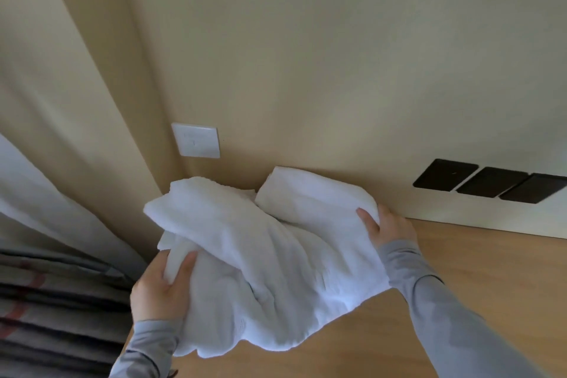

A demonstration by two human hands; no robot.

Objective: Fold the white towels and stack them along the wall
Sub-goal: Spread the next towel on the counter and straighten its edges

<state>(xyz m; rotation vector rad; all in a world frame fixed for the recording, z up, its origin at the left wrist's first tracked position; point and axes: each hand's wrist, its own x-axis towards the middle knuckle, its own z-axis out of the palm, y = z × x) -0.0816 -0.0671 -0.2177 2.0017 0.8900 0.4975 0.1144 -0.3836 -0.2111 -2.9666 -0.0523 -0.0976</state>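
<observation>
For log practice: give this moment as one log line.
left hand: grips loose towel | right hand: grips same | folded towel: against wall

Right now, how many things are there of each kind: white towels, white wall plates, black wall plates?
White towels: 2, a loose towel and a folded towel
White wall plate: 1
Black wall plates: 3
Total: 6

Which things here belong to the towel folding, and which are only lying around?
Part of the job:
- loose towel, held by the left hand and the right hand
- folded towel against the wall
- table under them

Just there:
- white switch
- black plates on the wall
- curtain
- striped cloth
</observation>
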